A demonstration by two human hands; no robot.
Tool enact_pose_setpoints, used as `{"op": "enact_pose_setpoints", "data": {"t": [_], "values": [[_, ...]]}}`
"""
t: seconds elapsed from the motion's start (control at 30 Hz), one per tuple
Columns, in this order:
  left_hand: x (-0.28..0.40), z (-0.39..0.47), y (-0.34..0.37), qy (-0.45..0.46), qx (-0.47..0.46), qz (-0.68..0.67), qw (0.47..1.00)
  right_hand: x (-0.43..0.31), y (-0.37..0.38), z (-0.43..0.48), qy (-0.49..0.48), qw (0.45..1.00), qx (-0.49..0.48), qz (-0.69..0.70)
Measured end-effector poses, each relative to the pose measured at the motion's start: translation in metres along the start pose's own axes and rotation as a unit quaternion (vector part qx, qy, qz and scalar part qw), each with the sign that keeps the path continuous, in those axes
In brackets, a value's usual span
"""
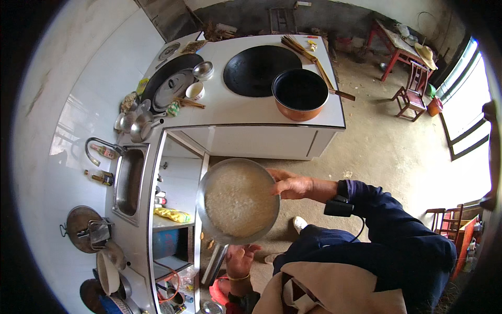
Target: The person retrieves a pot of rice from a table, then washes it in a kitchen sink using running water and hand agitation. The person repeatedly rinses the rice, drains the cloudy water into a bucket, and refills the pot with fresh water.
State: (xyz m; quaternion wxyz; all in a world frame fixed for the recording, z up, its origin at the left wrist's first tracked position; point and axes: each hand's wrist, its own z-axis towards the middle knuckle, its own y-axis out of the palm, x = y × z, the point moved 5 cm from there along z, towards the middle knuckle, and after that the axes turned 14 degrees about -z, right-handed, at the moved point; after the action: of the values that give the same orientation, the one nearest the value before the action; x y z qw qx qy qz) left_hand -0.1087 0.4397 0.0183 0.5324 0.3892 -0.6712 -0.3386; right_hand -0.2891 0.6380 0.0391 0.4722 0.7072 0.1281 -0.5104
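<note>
A round steel wok (pixel 202 204) is held over the floor between the sink counter and my body. Cloudy, brownish liquid (pixel 239 200) with bubbles or pale bits nearly fills it. My right hand (pixel 292 185) grips its right rim, thumb on top and fingers hidden beneath. The wok's tubular metal handle (pixel 215 266) points down and left. Just beside that handle, below the near rim, is my left hand (pixel 240 261), a yellow bracelet at its wrist. Whether it supports the wok from underneath cannot be told. A black device (pixel 339 208) hangs at my right wrist.
Ahead, a white stove counter (pixel 231 114) carries a large built-in wok (pixel 261 70), an orange pot (pixel 300 112) and a bamboo brush (pixel 313 59). At left are the sink (pixel 129 184), faucet (pixel 98 145) and ladles (pixel 139 127). A red object (pixel 217 292) lies low, near my left hand.
</note>
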Motion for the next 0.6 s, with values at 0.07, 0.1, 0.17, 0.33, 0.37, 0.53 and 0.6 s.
{"op": "enact_pose_setpoints", "data": {"t": [0.07, 0.1, 0.17, 0.33, 0.37, 0.53, 0.6], "values": [[-0.014, 0.028, 0.019, -0.034, -0.003, -0.081, 0.996, -0.012, -0.023, -0.01, -0.005, 1.0, 0.019, -0.008], [-0.018, 0.037, 0.025, -0.03, 0.028, -0.062, 0.997, -0.016, -0.034, -0.014, -0.009, 1.0, 0.027, -0.011], [-0.029, 0.058, 0.032, -0.019, 0.065, -0.038, 0.997, -0.018, -0.049, -0.021, -0.002, 0.999, 0.048, -0.013], [-0.041, 0.094, 0.022, 0.01, 0.148, -0.026, 0.989, -0.022, -0.066, -0.026, 0.0, 0.998, 0.068, -0.019], [-0.039, 0.099, 0.019, -0.004, 0.158, -0.035, 0.987, -0.024, -0.068, -0.024, -0.009, 0.997, 0.079, -0.02], [-0.006, 0.119, 0.0, -0.02, 0.207, -0.055, 0.977, -0.032, -0.073, 0.005, 0.076, 0.984, 0.074, -0.142], [0.015, 0.121, -0.01, 0.005, 0.231, -0.047, 0.972, -0.039, -0.076, 0.028, 0.106, 0.973, 0.041, -0.2]]}}
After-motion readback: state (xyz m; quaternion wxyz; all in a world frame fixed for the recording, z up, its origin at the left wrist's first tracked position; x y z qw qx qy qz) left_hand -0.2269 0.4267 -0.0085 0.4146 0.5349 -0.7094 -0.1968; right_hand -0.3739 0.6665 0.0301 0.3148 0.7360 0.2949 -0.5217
